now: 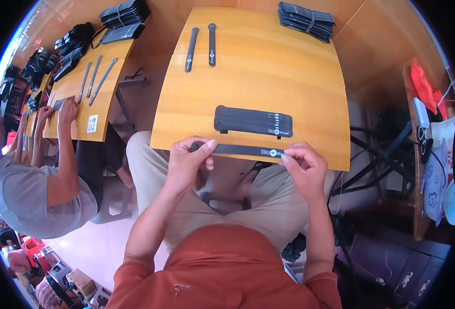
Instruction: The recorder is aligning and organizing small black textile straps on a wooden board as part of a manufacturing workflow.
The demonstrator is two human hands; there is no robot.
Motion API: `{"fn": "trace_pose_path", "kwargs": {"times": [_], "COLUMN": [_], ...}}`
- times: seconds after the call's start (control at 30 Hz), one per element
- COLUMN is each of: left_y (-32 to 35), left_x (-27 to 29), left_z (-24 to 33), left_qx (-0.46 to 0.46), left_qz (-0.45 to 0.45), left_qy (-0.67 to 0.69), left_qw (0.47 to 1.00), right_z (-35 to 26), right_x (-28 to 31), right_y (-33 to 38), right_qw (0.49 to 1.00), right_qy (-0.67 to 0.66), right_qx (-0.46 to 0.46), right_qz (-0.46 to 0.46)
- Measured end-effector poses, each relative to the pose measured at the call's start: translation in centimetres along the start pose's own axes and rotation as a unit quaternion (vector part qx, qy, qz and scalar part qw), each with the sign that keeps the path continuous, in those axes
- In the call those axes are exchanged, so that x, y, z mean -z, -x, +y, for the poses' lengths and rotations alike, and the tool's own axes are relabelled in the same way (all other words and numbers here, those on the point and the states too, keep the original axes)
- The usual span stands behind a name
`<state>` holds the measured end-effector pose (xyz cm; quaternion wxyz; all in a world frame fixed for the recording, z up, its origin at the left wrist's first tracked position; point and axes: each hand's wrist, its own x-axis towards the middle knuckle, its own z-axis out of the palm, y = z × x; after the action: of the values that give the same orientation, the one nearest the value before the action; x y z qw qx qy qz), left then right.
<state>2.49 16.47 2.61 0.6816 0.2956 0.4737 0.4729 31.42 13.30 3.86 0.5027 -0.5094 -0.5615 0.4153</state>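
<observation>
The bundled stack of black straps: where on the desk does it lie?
In the head view, the bundled stack lies at the wooden desk's far right corner, beyond the two loose straps.

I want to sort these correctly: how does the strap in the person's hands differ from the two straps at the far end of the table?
The held strap lies sideways at the table's near edge; the far pair points lengthwise, away from the person. The held strap is pinched at each end by the left hand and right hand; nothing touches the far pair. The held strap is one; the far pair is two, apart, side by side. All are black and narrow.
</observation>
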Motion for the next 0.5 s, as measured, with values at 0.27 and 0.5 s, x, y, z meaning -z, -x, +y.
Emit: {"fn": "trace_pose_path", "kwargs": {"times": [0.27, 0.5], "left_y": [-3.2, -5.3], "left_x": [1.3, 0.6], "left_z": [0.5, 0.9], "left_qx": [-0.032, -0.04], "left_qz": [-0.019, -0.021], "left_qy": [-0.114, -0.25], "left_qw": [0.993, 0.967], "right_z": [2.8, 4.5], "right_x": [0.9, 0.9], "right_y": [-0.5, -2.3], "right_qw": [0.997, 0.992], "right_qy": [0.015, 0.054], "right_qx": [-0.059, -0.088], "right_qz": [0.053, 0.067]}}
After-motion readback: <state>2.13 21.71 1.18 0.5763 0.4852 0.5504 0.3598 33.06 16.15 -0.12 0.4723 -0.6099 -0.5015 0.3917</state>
